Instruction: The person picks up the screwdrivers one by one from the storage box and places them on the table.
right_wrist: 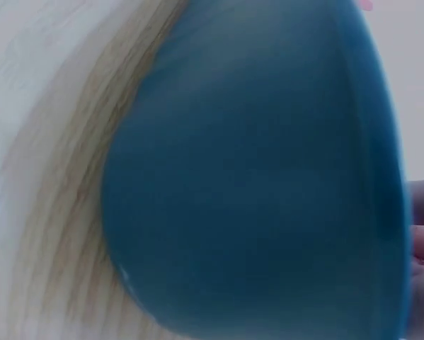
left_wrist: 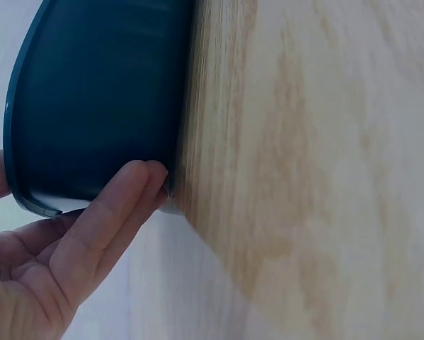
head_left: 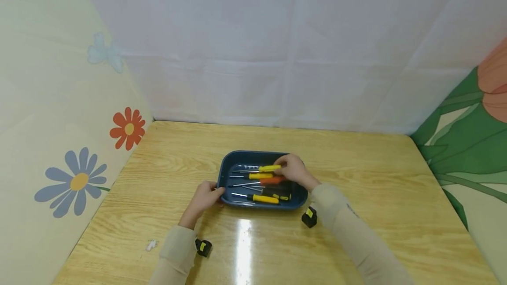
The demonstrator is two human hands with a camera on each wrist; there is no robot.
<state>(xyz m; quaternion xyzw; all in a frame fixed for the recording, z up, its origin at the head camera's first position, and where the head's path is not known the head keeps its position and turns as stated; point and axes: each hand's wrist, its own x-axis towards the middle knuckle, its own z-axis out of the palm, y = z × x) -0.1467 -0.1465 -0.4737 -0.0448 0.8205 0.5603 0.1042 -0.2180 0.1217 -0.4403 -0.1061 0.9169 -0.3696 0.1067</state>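
A dark blue tray (head_left: pixel 227 162) rests on the table, holding several screwdrivers. My left hand (head_left: pixel 203 196) grips its left end, the thumb over the rim and the fingers against the outer wall, as the left wrist view shows. At the back right of the tray my right hand (head_left: pixel 294 170) pinches the handle of a yellow screwdriver (head_left: pixel 270 168). Below it lie a yellow-and-black screwdriver (head_left: pixel 260 176), a red-handled one (head_left: pixel 271 180), a dark-handled one (head_left: pixel 282 191) and another yellow-and-black screwdriver (head_left: pixel 265 199). The tray wall (right_wrist: pixel 247 177) hides most of my right hand in the right wrist view.
The wood-grain table (head_left: pixel 178 153) meets a white cloth backdrop (head_left: pixel 237 87) behind the tray. Black wrist cameras sit at each cuff, one (head_left: pixel 310 217) near the tray's right corner. A small white scrap (head_left: pixel 152 245) lies at the front left.
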